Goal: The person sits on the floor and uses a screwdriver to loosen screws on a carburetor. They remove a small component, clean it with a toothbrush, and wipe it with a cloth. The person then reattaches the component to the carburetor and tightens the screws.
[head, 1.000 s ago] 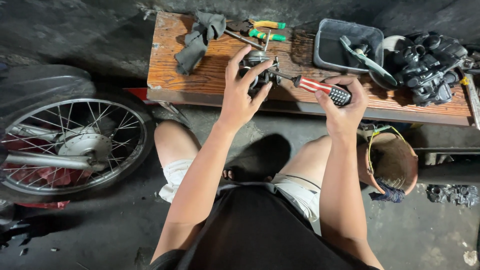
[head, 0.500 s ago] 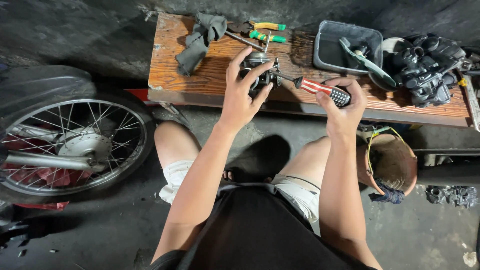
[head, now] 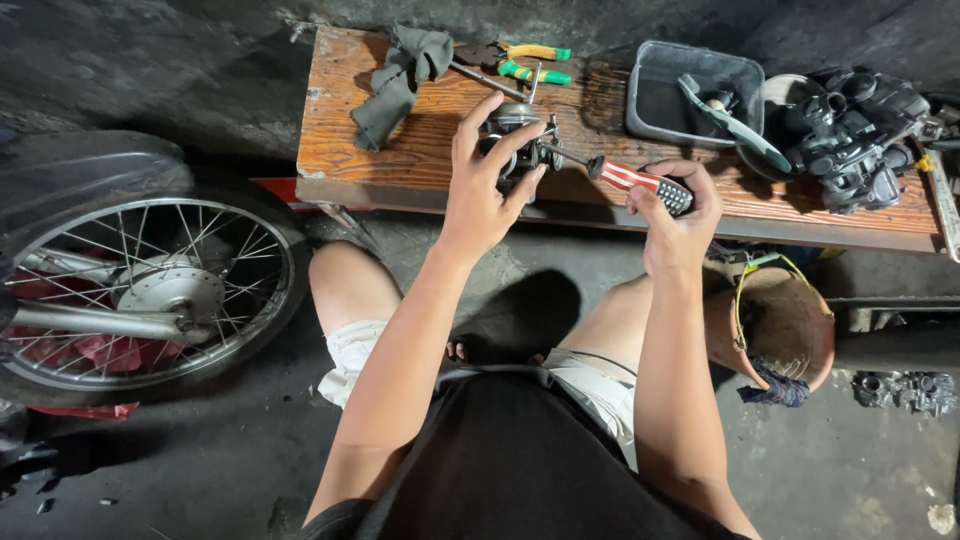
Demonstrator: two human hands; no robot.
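My left hand (head: 484,185) grips a small dark metal carburettor (head: 528,140) and holds it just above the wooden bench (head: 420,170). My right hand (head: 680,215) is closed on the red, white and black handle of a screwdriver (head: 640,183). The screwdriver's shaft points left, with its tip at the carburettor's right side.
On the bench lie a grey rag (head: 400,80), green-and-yellow handled pliers (head: 525,60), a grey plastic tray (head: 690,95) with small tools, and a cluster of black engine parts (head: 855,135). A spoked motorcycle wheel (head: 150,290) is at my left, a brown bucket (head: 780,325) at my right.
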